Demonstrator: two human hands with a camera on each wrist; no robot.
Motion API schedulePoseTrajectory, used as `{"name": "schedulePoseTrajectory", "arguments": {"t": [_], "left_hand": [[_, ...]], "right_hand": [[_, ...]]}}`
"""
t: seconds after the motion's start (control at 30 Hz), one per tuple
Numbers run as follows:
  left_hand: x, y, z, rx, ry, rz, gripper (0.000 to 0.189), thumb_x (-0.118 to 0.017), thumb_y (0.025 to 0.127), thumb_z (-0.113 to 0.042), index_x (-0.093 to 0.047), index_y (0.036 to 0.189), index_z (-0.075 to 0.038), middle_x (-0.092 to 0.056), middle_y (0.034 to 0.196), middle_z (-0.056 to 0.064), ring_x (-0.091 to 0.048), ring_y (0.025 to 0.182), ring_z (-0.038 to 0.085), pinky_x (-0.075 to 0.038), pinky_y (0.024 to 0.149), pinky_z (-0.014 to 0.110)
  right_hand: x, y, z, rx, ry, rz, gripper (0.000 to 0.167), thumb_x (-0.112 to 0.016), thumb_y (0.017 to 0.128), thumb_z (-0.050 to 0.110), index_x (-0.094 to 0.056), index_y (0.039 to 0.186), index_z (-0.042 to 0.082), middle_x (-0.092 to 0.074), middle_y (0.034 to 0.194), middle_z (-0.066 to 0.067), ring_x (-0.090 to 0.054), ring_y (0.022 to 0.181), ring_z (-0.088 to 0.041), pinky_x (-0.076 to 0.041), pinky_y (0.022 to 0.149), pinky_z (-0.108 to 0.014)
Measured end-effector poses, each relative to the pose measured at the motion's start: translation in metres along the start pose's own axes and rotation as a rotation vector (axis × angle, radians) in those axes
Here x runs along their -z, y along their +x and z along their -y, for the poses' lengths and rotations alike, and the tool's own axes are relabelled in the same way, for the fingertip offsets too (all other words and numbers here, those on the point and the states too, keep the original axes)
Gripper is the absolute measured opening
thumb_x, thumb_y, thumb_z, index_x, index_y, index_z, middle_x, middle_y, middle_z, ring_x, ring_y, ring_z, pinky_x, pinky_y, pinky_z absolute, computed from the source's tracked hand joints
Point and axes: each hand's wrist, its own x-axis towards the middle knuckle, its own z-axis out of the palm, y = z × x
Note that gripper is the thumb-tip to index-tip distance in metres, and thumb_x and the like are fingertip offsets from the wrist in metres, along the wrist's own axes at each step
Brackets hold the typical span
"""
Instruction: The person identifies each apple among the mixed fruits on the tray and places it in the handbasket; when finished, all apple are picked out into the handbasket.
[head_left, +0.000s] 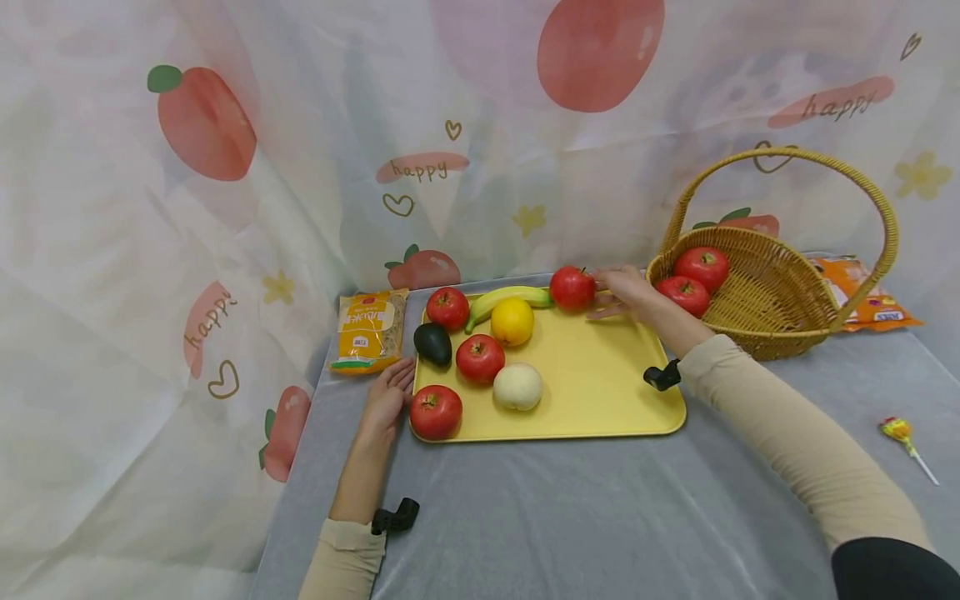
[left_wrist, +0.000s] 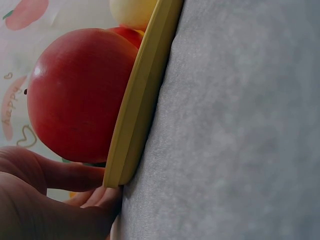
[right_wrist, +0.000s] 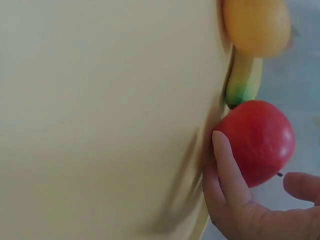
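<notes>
At the back edge of the yellow tray point(head_left: 600, 367), the right hand point(head_left: 626, 292) has its fingers extended beside a red apple point(head_left: 573, 289). In the right wrist view, fingers point(right_wrist: 227, 165) lie against that apple point(right_wrist: 265, 140), while the thumb point(right_wrist: 302, 186) stands apart from it. The left hand point(head_left: 388, 396) rests at the tray's left side with fingers straight, touching its edge near the front corner. Just inside that corner sits another red apple point(head_left: 436, 412). The left wrist view shows the thumb point(left_wrist: 75, 172) at the rim, below this apple point(left_wrist: 82, 95); the fingertips are partly hidden.
Also on the tray are a banana point(head_left: 487, 302), an orange point(head_left: 512, 322), an avocado point(head_left: 432, 344), a pale round fruit point(head_left: 517, 387) and more apples. A wicker basket point(head_left: 772, 283) with two apples stands right. Around lie a grain bag point(head_left: 367, 329), an orange packet point(head_left: 870, 300) and a lollipop point(head_left: 896, 429).
</notes>
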Motion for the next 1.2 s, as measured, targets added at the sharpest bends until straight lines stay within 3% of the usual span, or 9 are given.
{"name": "schedulePoseTrajectory", "arguments": {"t": [0.07, 0.17, 0.3, 0.53, 0.63, 0.8, 0.93, 1.03, 1.2], "left_hand": [[0.001, 0.000, 0.001, 0.004, -0.001, 0.001, 0.086, -0.038, 0.073, 0.030, -0.044, 0.154, 0.001, -0.047, 0.157, 0.019, -0.043, 0.148, 0.029, -0.033, 0.123, 0.041], [0.001, -0.001, 0.002, 0.009, 0.002, 0.002, 0.086, -0.037, 0.074, 0.030, -0.044, 0.154, 0.001, -0.047, 0.157, 0.019, -0.043, 0.148, 0.029, -0.033, 0.123, 0.042], [0.000, -0.002, 0.002, 0.012, 0.007, -0.003, 0.086, -0.037, 0.074, 0.030, -0.045, 0.154, 0.001, -0.048, 0.157, 0.018, -0.043, 0.148, 0.029, -0.033, 0.123, 0.042], [-0.001, -0.003, 0.001, 0.007, 0.003, -0.008, 0.086, -0.038, 0.073, 0.031, -0.045, 0.153, 0.001, -0.048, 0.157, 0.019, -0.043, 0.148, 0.029, -0.033, 0.123, 0.041], [-0.001, -0.003, 0.001, 0.009, 0.004, -0.009, 0.086, -0.038, 0.073, 0.031, -0.044, 0.153, 0.002, -0.048, 0.157, 0.019, -0.043, 0.148, 0.030, -0.033, 0.123, 0.042], [-0.002, -0.002, 0.001, 0.017, 0.003, -0.015, 0.086, -0.039, 0.073, 0.031, -0.045, 0.153, 0.001, -0.049, 0.156, 0.018, -0.044, 0.147, 0.029, -0.034, 0.123, 0.041], [-0.002, -0.002, 0.000, 0.015, 0.003, -0.015, 0.086, -0.039, 0.073, 0.031, -0.045, 0.153, 0.001, -0.048, 0.156, 0.018, -0.044, 0.147, 0.029, -0.034, 0.122, 0.041], [-0.003, -0.002, -0.001, 0.018, 0.009, -0.014, 0.087, -0.039, 0.072, 0.031, -0.045, 0.153, 0.001, -0.048, 0.156, 0.018, -0.044, 0.147, 0.029, -0.034, 0.122, 0.041], [-0.002, -0.002, -0.004, 0.012, 0.016, -0.014, 0.088, -0.039, 0.071, 0.032, -0.045, 0.153, 0.002, -0.048, 0.156, 0.019, -0.044, 0.147, 0.029, -0.034, 0.122, 0.041]], "right_hand": [[0.000, 0.002, -0.002, 0.008, 0.033, 0.006, 0.058, -0.039, 0.111, 0.019, -0.025, 0.162, -0.006, -0.030, 0.161, -0.031, -0.040, 0.144, -0.049, -0.044, 0.107, -0.061], [0.003, 0.008, -0.007, 0.024, 0.089, 0.021, 0.049, -0.048, 0.108, 0.018, -0.044, 0.151, -0.006, -0.046, 0.145, -0.028, -0.051, 0.135, -0.048, -0.051, 0.100, -0.062], [0.008, 0.020, -0.013, 0.017, 0.125, 0.006, 0.037, -0.055, 0.105, 0.018, -0.055, 0.135, -0.004, -0.051, 0.132, -0.023, -0.057, 0.127, -0.047, -0.056, 0.093, -0.060], [0.022, 0.060, -0.027, -0.103, 0.281, -0.071, 0.037, -0.064, 0.101, 0.020, -0.054, 0.134, 0.007, -0.044, 0.149, -0.020, -0.052, 0.133, -0.043, -0.059, 0.085, -0.060], [0.019, 0.057, -0.023, -0.133, 0.334, -0.069, 0.031, -0.066, 0.099, 0.016, -0.055, 0.127, 0.008, -0.040, 0.152, -0.018, -0.048, 0.137, -0.039, -0.059, 0.088, -0.060], [0.005, 0.033, -0.009, -0.150, 0.364, -0.093, 0.020, -0.068, 0.097, 0.009, -0.058, 0.114, 0.009, -0.036, 0.158, -0.017, -0.049, 0.137, -0.034, -0.054, 0.098, -0.059], [-0.001, 0.023, -0.006, -0.126, 0.343, -0.100, 0.032, -0.068, 0.097, 0.008, -0.055, 0.126, 0.008, -0.033, 0.163, -0.016, -0.050, 0.139, -0.034, -0.050, 0.102, -0.060], [-0.001, 0.023, -0.009, -0.104, 0.344, -0.125, 0.038, -0.071, 0.094, 0.007, -0.055, 0.129, 0.007, -0.041, 0.157, -0.017, -0.055, 0.135, -0.035, -0.052, 0.098, -0.060], [0.005, 0.031, -0.015, -0.059, 0.343, -0.107, 0.020, -0.073, 0.091, 0.003, -0.068, 0.110, 0.005, -0.053, 0.140, -0.014, -0.062, 0.123, -0.037, -0.056, 0.091, -0.060]]}}
